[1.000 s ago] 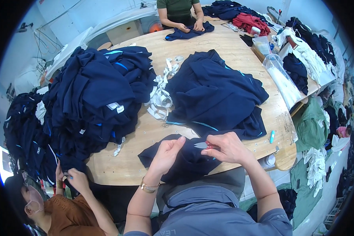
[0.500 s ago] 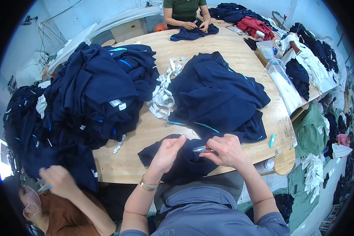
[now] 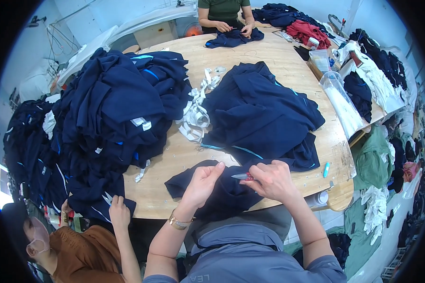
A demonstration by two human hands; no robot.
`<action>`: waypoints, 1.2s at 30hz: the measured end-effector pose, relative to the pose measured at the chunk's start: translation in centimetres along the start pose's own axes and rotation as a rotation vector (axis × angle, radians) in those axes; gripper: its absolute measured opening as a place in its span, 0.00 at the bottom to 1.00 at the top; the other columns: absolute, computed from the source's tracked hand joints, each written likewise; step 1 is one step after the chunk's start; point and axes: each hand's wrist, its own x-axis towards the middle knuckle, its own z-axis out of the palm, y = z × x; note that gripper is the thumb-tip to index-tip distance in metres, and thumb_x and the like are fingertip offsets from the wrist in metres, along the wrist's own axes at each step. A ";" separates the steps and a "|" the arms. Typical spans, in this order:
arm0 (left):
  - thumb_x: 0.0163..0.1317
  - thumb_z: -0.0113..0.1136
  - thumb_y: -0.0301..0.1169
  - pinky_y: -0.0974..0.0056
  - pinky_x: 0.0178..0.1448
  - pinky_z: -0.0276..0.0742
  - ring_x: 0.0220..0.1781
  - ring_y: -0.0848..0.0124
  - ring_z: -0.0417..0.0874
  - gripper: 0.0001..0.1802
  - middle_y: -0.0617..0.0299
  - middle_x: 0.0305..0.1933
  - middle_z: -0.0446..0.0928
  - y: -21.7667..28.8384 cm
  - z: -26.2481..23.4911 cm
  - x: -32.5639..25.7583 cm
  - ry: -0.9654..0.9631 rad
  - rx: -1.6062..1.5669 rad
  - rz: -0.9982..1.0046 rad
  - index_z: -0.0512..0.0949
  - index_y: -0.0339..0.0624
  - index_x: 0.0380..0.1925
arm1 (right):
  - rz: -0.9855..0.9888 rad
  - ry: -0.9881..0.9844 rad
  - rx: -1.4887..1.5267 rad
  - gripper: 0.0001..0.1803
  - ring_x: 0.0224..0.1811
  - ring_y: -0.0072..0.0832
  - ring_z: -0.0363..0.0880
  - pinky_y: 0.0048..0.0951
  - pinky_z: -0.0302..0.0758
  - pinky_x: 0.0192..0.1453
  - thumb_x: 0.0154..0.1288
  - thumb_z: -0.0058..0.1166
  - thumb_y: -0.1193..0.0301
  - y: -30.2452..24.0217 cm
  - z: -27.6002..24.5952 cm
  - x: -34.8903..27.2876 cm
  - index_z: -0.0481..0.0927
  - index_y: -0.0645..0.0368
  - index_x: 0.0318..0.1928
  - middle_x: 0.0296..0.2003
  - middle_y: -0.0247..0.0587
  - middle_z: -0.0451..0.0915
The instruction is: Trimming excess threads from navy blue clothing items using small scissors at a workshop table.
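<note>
Right hand (image 3: 271,180) grips small metal snips (image 3: 243,176) over soft navy cloth (image 3: 222,193).

Two small white rectangular fabric labels (image 3: 141,123) show on the big heap of navy garments at the table's left. A tangled pile of white label strips (image 3: 196,113) lies on the wooden table between that heap and the middle navy pile. A clear plastic bag of white folded fabric (image 3: 342,104) lies along the table's right edge, with a clear plastic box (image 3: 320,60) beyond it.
</note>
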 end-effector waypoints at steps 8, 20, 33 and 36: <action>0.69 0.47 0.43 0.77 0.28 0.57 0.24 0.88 0.60 0.22 0.77 0.23 0.68 1.1 0.1 -0.5 -0.044 -0.001 0.000 0.79 0.38 0.26 | 0.241 0.034 0.391 0.13 0.14 0.27 0.67 0.26 0.64 0.24 0.55 0.61 0.63 0.4 1.2 -0.9 0.72 0.57 0.27 0.17 0.30 0.71; 0.63 0.56 0.32 0.73 0.44 0.72 0.37 0.79 0.78 0.11 0.62 0.34 0.81 -0.2 -2.1 0.6 0.253 0.242 0.355 0.78 0.34 0.37 | 0.714 0.426 0.929 0.10 0.20 0.06 0.57 0.11 0.53 0.23 0.56 0.63 0.73 3.9 2.5 -1.2 0.74 0.59 0.35 0.19 0.17 0.62; 0.62 0.55 0.39 0.56 0.52 0.71 0.47 0.50 0.77 0.18 0.43 0.42 0.78 -7.1 -10.1 -2.6 0.769 0.980 0.100 0.76 0.34 0.42 | 0.996 0.338 0.569 0.17 0.23 0.14 0.69 0.21 0.65 0.28 0.65 0.53 0.61 5.8 7.6 -11.6 0.80 0.64 0.29 0.19 0.34 0.77; 0.63 0.52 0.45 0.54 0.53 0.70 0.48 0.47 0.76 0.23 0.40 0.44 0.76 -8.9 -11.6 -2.6 0.784 0.917 -0.017 0.75 0.33 0.43 | 1.098 0.174 0.502 0.18 0.19 0.16 0.67 0.23 0.64 0.24 0.63 0.55 0.60 4.1 8.4 -12.0 0.80 0.65 0.27 0.15 0.34 0.73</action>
